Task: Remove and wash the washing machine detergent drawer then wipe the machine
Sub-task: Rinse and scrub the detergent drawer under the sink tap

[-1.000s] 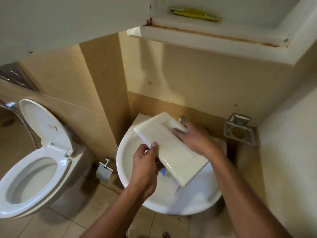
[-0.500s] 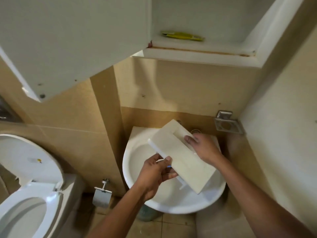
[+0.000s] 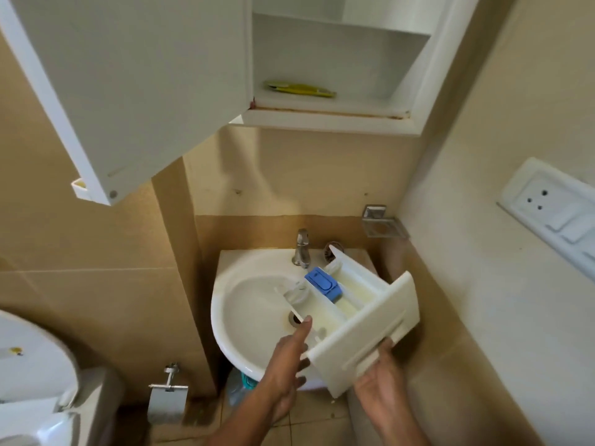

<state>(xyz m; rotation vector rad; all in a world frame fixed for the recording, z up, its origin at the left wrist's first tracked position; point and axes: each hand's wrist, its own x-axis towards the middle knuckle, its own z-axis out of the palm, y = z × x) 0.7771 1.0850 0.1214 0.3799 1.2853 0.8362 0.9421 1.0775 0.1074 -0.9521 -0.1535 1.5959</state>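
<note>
The detergent drawer (image 3: 363,336) now faces compartments-up (blue insert (image 3: 323,282) showing) over the sink (image 3: 244,304), with the tap (image 3: 301,249) at 12 o'clock. The left hand (image 3: 286,352) grip pinches its side and the right hand (image 3: 380,378) grip clasps the front, ready for rinsing.

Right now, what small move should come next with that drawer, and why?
Probably lower the drawer under the tap. Both hands hold it, the left hand at its side, the right hand under its front, compartments up over the sink, and no water runs yet.
</note>
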